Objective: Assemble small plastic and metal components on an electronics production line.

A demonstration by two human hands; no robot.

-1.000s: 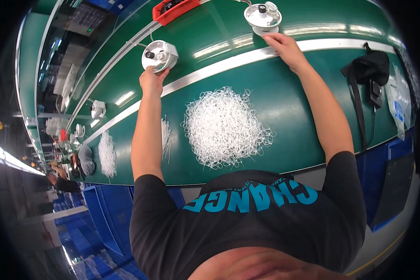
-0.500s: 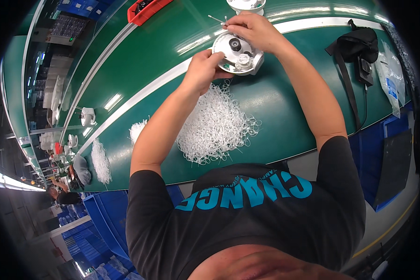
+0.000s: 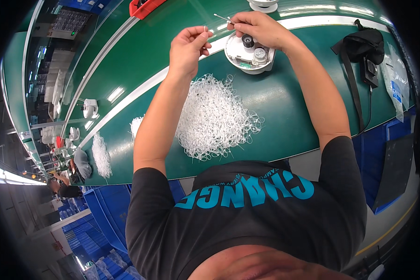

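A round white device housing (image 3: 238, 59) with a black lens-like cylinder (image 3: 248, 41) and a round white part inside rests on the green bench, open side up. My right hand (image 3: 261, 29) is above its far edge, fingers pinched on thin leads (image 3: 221, 17) with pale tips that point left. To the left of the housing, clear of it, my left hand (image 3: 186, 50) is raised, thumb and forefinger closed on a small white piece (image 3: 206, 29), mostly hidden. Near my left forearm lies a large heap of looped white cable ties (image 3: 214, 119).
Smaller white heaps (image 3: 101, 156) lie farther left, beside a grey bag (image 3: 82, 164). A red bin (image 3: 144, 7) and another white device (image 3: 264, 5) stand on the far side. At right are a black bag with a strap (image 3: 359, 45), a black box with a cable (image 3: 369, 73) and a clear plastic bag (image 3: 394, 79).
My left hand has let go of the housing and moved up and left, now pinching a small white piece. The housing now rests on the bench. My right hand keeps its pinch on the leads.
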